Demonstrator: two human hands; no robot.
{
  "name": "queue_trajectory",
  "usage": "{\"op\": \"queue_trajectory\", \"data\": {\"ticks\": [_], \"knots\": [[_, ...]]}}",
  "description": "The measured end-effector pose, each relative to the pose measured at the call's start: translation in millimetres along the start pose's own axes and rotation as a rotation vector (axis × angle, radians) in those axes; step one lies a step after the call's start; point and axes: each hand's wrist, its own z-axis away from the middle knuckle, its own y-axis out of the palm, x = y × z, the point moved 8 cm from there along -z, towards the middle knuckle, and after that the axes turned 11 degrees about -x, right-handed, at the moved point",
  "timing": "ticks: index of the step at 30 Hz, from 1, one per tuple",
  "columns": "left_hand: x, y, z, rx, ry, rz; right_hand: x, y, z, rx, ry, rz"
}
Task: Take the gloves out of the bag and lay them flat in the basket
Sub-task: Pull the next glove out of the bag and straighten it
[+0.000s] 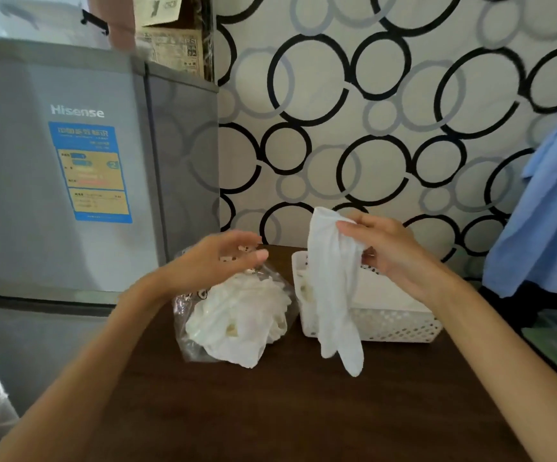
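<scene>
From the head camera, the right hand [393,251] pinches a white glove [335,288] by its cuff, dangling over the white basket [400,325]. The left hand [217,258] hovers empty, fingers loose, above the clear bag [237,321] of gloves on the dark table [303,411].

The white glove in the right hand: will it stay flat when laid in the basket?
Probably not unaided: the glove hangs limp from the right hand, so it looks floppy and light. It may crumple in the basket, like those in the bag.
</scene>
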Motion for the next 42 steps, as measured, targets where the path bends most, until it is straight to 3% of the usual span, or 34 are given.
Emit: {"op": "queue_trajectory", "data": {"ticks": [5, 9, 13, 19, 25, 28, 32, 37, 40, 42], "knots": [[-48.6, 66.9, -23.2, 0.167, -0.006, 0.202, -4.0, -5.4, -13.3, 0.053, 0.006, -0.134], [-32.6, 79.5, -48.7, -0.016, -0.066, 0.337, -21.0, -30.6, -28.1, -0.042, 0.002, -0.137], [-23.3, 93.6, -68.9, -0.083, -0.055, 0.382, -38.2, -33.2, -37.4, 0.040, -0.035, 0.077], [-12.5, 109.1, -92.6, -0.073, -0.104, 0.297, -58.5, -59.4, -61.9, -0.348, -0.093, 0.066], [7.8, 117.1, -97.9, -0.015, -0.169, 0.278, -67.3, -69.5, -65.0, -0.396, -0.179, 0.069], [16.8, 118.0, -99.4, -0.021, -0.168, 0.229, -71.6, -84.3, -68.3, -0.533, -0.235, 0.083], [19.6, 99.6, -103.5, -0.239, -0.152, 0.286, -60.0, -103.1, -62.5, -0.707, -0.387, 0.152], [-0.2, 54.6, -101.6, -0.596, -0.073, 0.368, -40.1, -71.8, -58.3, -0.593, -0.471, 0.189], [-20.6, 27.5, -88.1, -0.824, 0.041, 0.212, -27.7, -60.8, -53.0, -0.569, -0.517, 0.107], [-28.1, 22.9, -84.0, -0.884, 0.081, 0.099, -31.7, -64.4, -56.3, -0.551, -0.470, 0.079]]}}
